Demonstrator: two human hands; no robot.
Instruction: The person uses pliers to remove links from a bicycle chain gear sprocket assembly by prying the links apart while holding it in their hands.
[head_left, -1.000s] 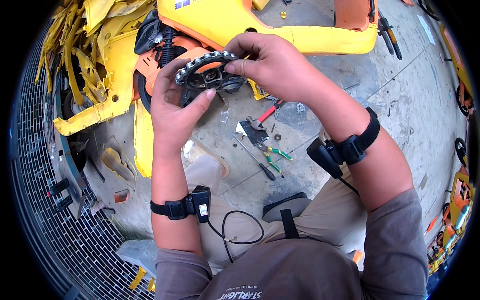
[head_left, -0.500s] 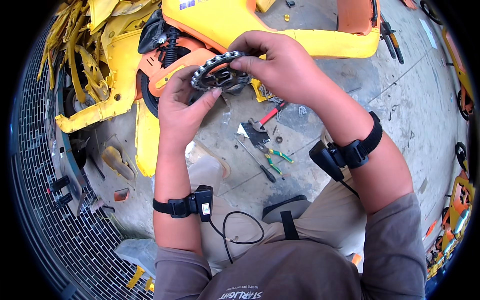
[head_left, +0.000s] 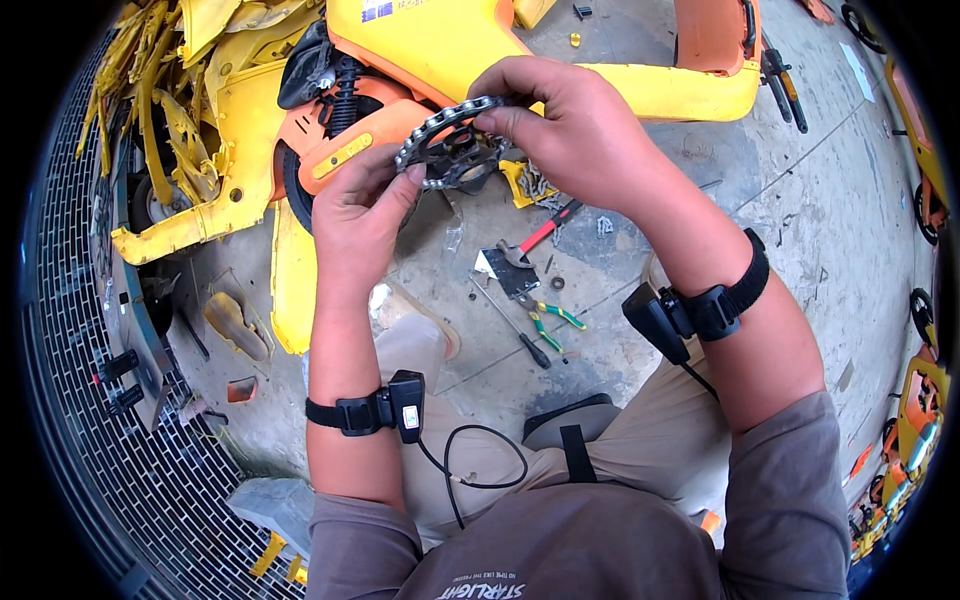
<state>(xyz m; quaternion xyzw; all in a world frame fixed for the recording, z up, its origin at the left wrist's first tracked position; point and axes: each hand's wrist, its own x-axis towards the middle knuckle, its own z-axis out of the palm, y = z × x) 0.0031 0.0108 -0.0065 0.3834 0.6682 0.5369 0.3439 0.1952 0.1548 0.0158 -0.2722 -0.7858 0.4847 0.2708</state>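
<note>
Up over the far floor, a dark toothed sprocket (head_left: 462, 158) is held between my two hands, tilted. A silvery chain (head_left: 440, 125) runs along its rim. My left hand (head_left: 365, 205) pinches the sprocket's left edge, thumb on the near side. At the upper right edge, my right hand (head_left: 565, 110) grips it between thumb and curled fingers. Beneath and to the right lie a red-handled hammer (head_left: 548, 228), green-and-yellow pliers (head_left: 545, 314) and a screwdriver (head_left: 531, 347) with a dark handle. A yellow piece (head_left: 515, 183) holding loose chain lengths lies just behind the sprocket.
A yellow and orange vehicle body (head_left: 425, 45) with a wheel and shock absorber (head_left: 345, 95) stands beyond my hands. Broken yellow panels (head_left: 190, 150) pile up at left, beside a metal grating (head_left: 70, 300). More orange and yellow vehicles (head_left: 915, 400) line the right edge.
Both hands have moved slightly right with the sprocket, which has turned so that more of its underside and lower rim shows. The tools on the floor have stayed put.
</note>
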